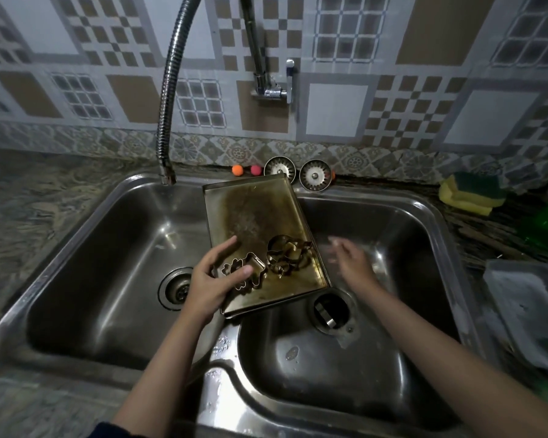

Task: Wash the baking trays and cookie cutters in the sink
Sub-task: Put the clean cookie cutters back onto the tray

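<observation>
Baking tray (253, 222): stained, propped across the sink (424, 210) divider; cookie cutters (266, 263) heaped at its near end. Gripped at the near-left edge by the left hand (212, 279). Right hand (348, 260) blurred, grip undeterminable. Tray best kept level so cutters are not spilled.

Brown-stained golden tray (250, 216), yellow-green sponge (470, 192), checkered beige-grey wall tiles (408, 105).

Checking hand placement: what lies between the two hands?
Head view: the baking tray with cookie cutters lies between the left hand and right hand.
</observation>
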`<state>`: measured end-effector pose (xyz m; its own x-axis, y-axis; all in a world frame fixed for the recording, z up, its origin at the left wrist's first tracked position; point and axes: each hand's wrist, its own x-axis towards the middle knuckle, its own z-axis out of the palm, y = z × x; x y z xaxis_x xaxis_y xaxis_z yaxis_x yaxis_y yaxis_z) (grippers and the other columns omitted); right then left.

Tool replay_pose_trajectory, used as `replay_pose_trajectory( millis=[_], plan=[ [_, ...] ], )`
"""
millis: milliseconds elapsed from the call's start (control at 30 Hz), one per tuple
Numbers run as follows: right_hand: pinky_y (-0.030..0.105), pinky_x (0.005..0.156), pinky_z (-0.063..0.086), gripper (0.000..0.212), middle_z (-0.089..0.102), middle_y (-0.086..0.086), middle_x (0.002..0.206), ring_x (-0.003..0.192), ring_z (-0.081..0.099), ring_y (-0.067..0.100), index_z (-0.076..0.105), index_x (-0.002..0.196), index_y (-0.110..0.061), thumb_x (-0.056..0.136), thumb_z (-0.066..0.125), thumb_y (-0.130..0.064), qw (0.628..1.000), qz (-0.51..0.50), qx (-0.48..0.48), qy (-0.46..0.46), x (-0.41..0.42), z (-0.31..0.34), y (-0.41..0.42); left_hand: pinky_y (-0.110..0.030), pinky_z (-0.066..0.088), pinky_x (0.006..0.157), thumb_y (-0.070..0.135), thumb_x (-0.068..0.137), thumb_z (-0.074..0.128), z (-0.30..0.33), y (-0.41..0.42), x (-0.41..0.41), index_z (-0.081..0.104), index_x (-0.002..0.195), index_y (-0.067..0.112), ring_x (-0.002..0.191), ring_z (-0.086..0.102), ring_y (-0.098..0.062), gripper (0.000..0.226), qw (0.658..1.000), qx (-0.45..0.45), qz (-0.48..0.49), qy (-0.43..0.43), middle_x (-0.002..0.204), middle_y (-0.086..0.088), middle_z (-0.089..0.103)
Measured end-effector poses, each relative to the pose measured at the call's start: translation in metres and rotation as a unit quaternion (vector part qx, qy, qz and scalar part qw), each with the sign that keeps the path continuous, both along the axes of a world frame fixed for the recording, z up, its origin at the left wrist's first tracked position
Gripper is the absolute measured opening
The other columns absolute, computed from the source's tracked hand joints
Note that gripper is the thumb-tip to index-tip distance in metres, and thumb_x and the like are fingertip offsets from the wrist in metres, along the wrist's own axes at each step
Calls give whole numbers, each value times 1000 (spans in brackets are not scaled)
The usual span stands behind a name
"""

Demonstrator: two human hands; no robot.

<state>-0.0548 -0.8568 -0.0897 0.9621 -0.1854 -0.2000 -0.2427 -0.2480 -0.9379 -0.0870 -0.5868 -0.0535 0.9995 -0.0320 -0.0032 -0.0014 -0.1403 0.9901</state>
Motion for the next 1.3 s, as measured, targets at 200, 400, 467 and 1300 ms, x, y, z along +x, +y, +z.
replay_pose_trajectory(
  millis=[200,400,467,1300],
  plan=[
    [23,69,46,24,73,3,95,92,67,20,72,99,-20,75,70,-20,958,94,-238,128,-29,-82,-12,-20,40,95,29,64,77,-1,4,-4,53,126,40,116,45,18,67,1000,1,18,0,128,27,50],
    [31,69,53,31,72,-3,82,82,69,20,69,85,-25,67,62,-49,928,133,-312,157,-37,-116,-14,-12,42,92,23,64,76,-3,3,-3,52,131,31,116,47,16,71,1000,-9,29,1,130,21,51],
    [31,67,53,37,72,-1,78,78,69,21,68,86,-26,68,52,-54,932,120,-311,146,-38,-121,-16,-10,42,91,22,64,76,-4,4,-3,51,132,29,118,46,15,74,1000,-11,29,1,131,21,51],
    [21,83,46,29,68,-11,97,95,59,6,72,102,-24,74,79,-31,967,92,-152,-182,-26,93,32,-5,38,92,26,62,79,11,-25,-9,46,136,31,114,42,23,81,1000,-21,-4,-20,140,15,45]
  ],
)
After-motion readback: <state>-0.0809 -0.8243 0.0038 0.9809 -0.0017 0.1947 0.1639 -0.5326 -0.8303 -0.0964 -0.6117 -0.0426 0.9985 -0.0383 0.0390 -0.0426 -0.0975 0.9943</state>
